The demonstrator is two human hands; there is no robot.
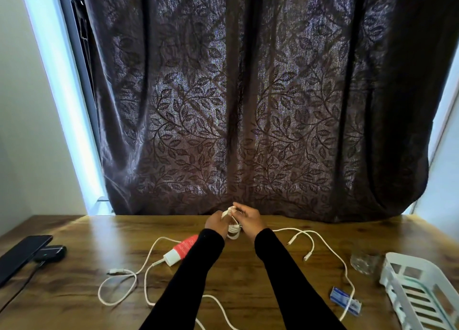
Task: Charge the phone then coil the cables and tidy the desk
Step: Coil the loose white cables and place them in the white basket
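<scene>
Both hands, left hand (215,222) and right hand (249,221), grip the coiled cable (233,230).

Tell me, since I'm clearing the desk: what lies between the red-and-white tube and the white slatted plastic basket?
In the head view: loose white cable, both sleeved forearms, and a clear glass.

Both hands (215,222) (249,221) raised together (black sleeves), fingers (238,206) curled, pinching.

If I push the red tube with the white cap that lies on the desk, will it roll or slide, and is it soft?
The red tube lies on its side, so it may roll a little. Its round white cap could make it turn in a curve. It looks like a squeeze tube, probably soft and light.
</scene>
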